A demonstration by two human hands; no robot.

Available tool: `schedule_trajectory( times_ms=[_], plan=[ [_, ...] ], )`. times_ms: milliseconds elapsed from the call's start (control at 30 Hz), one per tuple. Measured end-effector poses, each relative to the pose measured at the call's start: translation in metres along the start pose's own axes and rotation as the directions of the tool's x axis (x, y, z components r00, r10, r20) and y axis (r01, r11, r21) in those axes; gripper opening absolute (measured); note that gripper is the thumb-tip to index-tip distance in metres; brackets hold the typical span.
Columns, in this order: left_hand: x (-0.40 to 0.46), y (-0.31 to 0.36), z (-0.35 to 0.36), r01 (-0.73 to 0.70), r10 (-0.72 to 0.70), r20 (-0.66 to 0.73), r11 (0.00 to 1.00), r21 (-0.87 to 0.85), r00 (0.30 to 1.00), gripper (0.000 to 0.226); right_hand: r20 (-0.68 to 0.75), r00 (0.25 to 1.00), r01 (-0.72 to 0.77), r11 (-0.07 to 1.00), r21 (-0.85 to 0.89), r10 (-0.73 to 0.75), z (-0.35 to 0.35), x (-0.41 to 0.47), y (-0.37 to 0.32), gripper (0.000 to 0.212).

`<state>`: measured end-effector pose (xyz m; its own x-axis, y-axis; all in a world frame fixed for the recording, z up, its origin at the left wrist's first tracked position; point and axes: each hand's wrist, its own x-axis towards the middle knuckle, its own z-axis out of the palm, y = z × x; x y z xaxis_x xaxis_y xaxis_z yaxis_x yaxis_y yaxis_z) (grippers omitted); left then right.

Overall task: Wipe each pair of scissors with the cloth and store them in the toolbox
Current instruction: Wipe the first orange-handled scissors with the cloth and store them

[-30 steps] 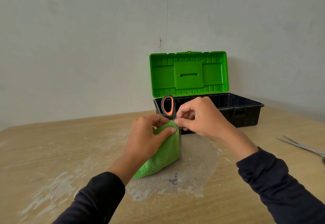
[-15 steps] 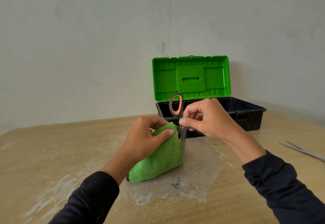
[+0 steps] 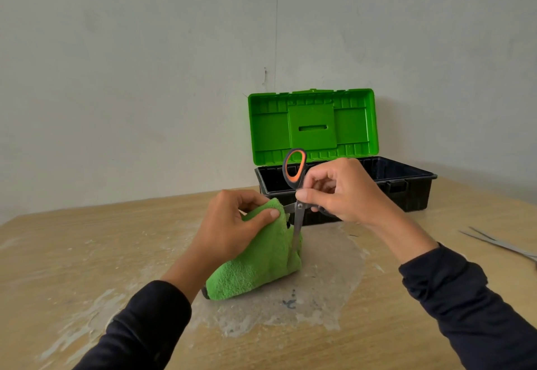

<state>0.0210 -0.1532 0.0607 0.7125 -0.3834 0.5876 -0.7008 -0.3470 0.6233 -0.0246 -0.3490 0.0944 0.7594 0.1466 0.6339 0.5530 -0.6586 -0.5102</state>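
At a scuffed wooden bench (image 3: 87, 253) by a pale wall (image 3: 130, 64), the left hand (image 3: 229, 230) grips a green cloth (image 3: 261, 265); the right hand (image 3: 345, 192) pinches open scissors (image 3: 296, 183); the toolbox (image 3: 406, 192) stands open beyond.

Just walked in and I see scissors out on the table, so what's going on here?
A person is cleaning scissors. The right hand holds the orange-handled scissors by the handles, blades pointing down and slightly apart. The left hand grips a green cloth around one blade. Behind them the toolbox sits open on the table, lid up; what it holds cannot be seen. Another pair of scissors lies at the right edge.
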Motion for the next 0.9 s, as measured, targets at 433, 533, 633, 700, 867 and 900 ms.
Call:
schedule_trajectory(
  times_ms=[433, 533, 633, 700, 867, 900],
  plan=[
    [-0.002, 0.000, 0.010, -0.011, 0.014, 0.041, 0.998, -0.056, 0.999, 0.014, 0.041, 0.999, -0.007, 1.000, 0.011, 0.007, 0.011, -0.002, -0.004, 0.015],
    [-0.001, 0.000, 0.007, -0.024, 0.025, 0.020, 0.997, -0.067, 0.999, 0.017, 0.033, 0.999, -0.022, 0.998, 0.050, 0.021, 0.004, -0.001, -0.002, 0.015],
    [-0.002, -0.001, 0.003, -0.011, 0.011, 0.002, 0.998, -0.058, 1.000, 0.012, 0.015, 0.999, -0.033, 0.997, 0.067, 0.032, -0.001, 0.000, 0.003, 0.015],
    [-0.002, 0.001, 0.002, -0.014, 0.014, 0.003, 0.999, -0.046, 1.000, 0.009, 0.009, 0.999, -0.037, 0.997, 0.061, 0.036, -0.003, 0.001, 0.006, 0.015],
    [-0.002, -0.001, 0.000, -0.011, 0.011, -0.008, 1.000, -0.029, 1.000, 0.009, -0.010, 0.998, -0.059, 0.997, 0.054, 0.060, -0.011, 0.001, 0.011, 0.014],
    [-0.002, -0.002, 0.000, -0.011, 0.010, -0.012, 0.999, -0.034, 1.000, 0.011, -0.012, 0.998, -0.062, 0.997, 0.053, 0.063, -0.012, 0.001, 0.011, 0.014]
  ],
)
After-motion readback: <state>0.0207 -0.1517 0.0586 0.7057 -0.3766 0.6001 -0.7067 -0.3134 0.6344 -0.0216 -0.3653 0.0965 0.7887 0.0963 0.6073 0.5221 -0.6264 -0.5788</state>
